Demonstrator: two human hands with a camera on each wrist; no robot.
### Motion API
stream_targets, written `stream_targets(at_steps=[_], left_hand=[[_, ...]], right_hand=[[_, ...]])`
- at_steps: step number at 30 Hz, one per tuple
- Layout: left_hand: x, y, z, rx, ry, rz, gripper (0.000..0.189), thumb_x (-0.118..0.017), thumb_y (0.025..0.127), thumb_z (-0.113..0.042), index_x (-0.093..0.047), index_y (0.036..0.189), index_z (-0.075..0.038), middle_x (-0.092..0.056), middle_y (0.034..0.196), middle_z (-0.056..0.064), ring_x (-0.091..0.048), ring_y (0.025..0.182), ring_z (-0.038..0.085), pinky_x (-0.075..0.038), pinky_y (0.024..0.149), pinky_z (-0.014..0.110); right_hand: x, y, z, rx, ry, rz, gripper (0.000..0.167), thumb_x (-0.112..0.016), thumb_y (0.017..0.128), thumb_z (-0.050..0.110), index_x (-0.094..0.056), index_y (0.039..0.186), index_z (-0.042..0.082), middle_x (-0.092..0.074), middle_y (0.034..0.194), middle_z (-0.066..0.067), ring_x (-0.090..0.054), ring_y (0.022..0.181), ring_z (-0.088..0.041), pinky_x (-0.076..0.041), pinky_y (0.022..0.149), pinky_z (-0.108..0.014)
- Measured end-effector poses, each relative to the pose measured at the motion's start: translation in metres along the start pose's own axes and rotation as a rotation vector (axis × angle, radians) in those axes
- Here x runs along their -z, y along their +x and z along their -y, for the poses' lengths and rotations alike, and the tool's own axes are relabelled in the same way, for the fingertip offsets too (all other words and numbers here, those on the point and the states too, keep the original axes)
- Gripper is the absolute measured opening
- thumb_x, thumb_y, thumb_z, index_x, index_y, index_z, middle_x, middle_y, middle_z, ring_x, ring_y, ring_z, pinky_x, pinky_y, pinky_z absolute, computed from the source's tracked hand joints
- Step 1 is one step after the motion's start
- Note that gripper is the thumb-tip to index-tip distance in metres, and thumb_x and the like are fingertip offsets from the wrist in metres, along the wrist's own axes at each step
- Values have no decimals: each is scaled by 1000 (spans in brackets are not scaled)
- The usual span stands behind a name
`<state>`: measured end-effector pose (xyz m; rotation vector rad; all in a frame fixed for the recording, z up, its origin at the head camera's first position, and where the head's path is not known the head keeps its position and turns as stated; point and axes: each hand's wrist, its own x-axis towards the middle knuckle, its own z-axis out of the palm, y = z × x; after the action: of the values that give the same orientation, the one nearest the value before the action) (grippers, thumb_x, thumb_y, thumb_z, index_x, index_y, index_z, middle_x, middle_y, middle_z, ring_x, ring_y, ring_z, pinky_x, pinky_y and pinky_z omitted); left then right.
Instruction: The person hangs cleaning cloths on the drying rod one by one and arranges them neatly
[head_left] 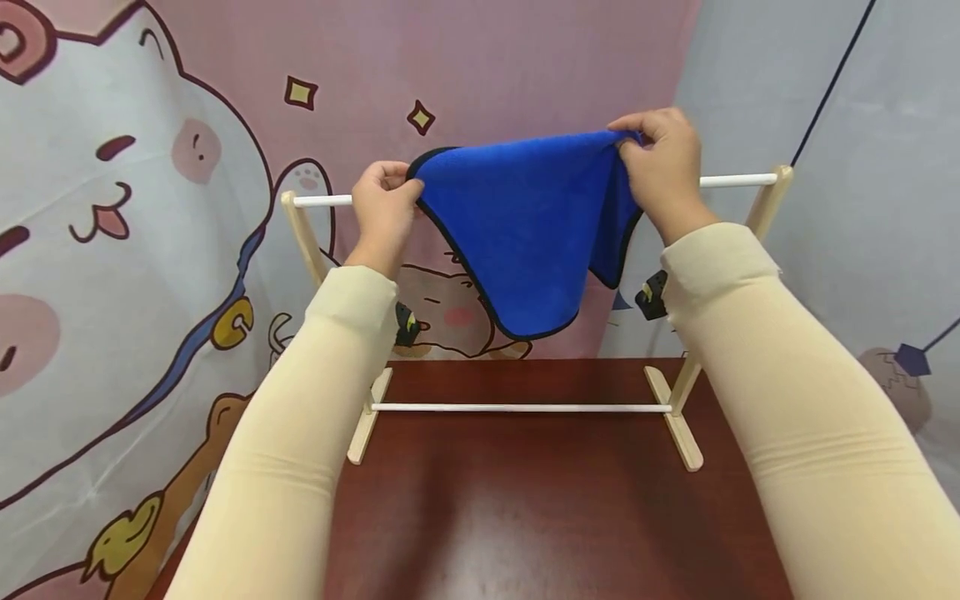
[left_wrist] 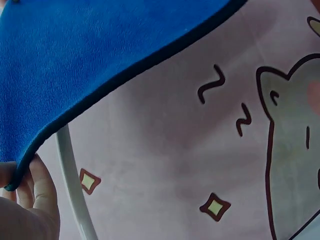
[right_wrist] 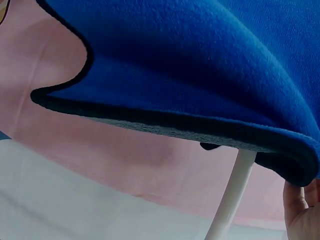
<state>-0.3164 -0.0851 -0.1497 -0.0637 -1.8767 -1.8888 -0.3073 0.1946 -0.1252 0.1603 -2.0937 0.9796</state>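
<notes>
A blue towel with black edging hangs between my two hands, over the front of the rack's white top rail. My left hand pinches its upper left corner between thumb and fingers. At the upper right, my right hand pinches the towel's edge, and a fold drops below that grip. The left wrist view shows the fingers at the dark border. In the right wrist view the towel spreads across the rail, its grey underside showing along the edge. The towel hides the middle of the rail.
The wooden rack has a lower white bar and two feet on a dark red-brown table. Behind it hangs a pink and white cartoon-print cloth. Dark wrist devices sit under the sleeves.
</notes>
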Motion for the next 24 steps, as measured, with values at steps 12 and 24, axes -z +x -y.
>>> stream_targets(at_steps=[12,24], left_hand=[[-7,29,-10,-54,166,-18,9,-62,90,-1,-59,92,-10,-55,85,-1,-54,79,12,-48,71,24],[-6,52,-16,-110,397,-13,14,-57,95,-7,-62,107,-7,-55,93,1,-52,90,13,-46,80,23]], right_hand=[[-8,7,-5,-47,28,-10,24,-58,90,4,-75,107,5,-44,83,18,-37,79,6,-31,76,-16],[-23,6,-7,-7,-34,24,24,-58,88,3,-75,105,4,-53,92,4,-47,91,-9,-33,79,-19]])
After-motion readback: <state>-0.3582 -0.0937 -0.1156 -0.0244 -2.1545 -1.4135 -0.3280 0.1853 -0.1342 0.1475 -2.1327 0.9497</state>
